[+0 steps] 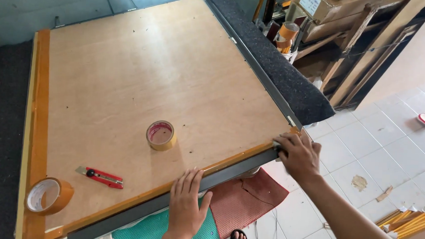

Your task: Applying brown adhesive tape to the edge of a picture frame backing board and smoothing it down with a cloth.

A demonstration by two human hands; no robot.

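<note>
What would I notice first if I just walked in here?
Probably the big plywood board, with brown tape along its near and left edges. Both hands press on its near edge: the left hand in the middle, the right hand at the corner. On the board lie a tape roll and a red utility knife.

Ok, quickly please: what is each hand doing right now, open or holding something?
Left hand: open, flat on the taped near edge of the wooden board, holding nothing.
Right hand: fingers curled over the board's near right corner, gripping the dark frame.
</note>
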